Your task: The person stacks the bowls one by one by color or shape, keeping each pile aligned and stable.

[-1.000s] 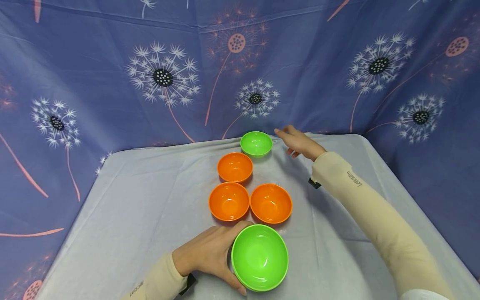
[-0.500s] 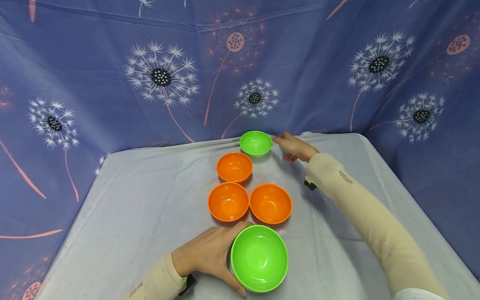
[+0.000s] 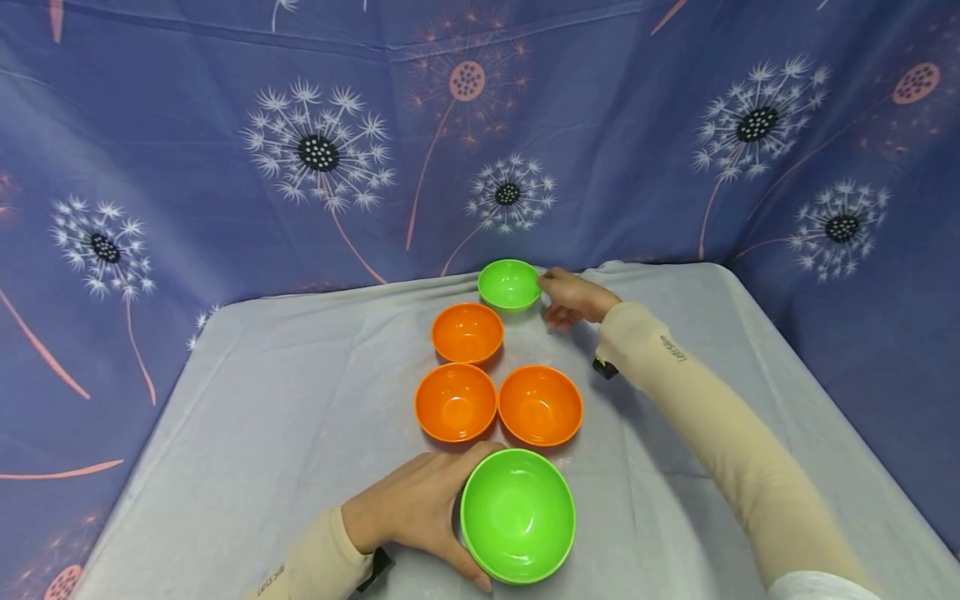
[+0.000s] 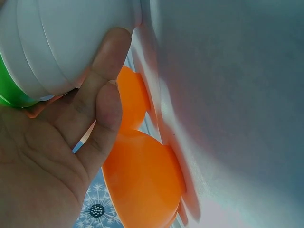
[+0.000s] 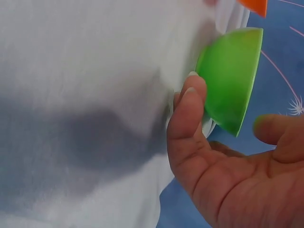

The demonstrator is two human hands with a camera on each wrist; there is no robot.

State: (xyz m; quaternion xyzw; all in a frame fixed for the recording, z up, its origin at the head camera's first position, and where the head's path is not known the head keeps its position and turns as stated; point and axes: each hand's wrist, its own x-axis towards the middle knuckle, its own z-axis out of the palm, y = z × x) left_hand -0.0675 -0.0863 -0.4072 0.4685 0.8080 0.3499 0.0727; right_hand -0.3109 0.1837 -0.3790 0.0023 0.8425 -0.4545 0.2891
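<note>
Bowl nearest (image 3: 517,517) sits gripped in left fingers (image 4: 108,107); far bowl (image 3: 509,286) lies beside parted, empty right fingers (image 5: 187,114).

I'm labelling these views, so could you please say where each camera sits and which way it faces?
Head: head-worn, facing forward and down at the table; left hand, right hand and both sleeves show.
Left wrist: on that wrist, facing the left hand holding the near bowl, orange bowls beyond.
Right wrist: on that wrist, facing the right hand and far green bowl.
Head and right wrist share that bowl.
</note>
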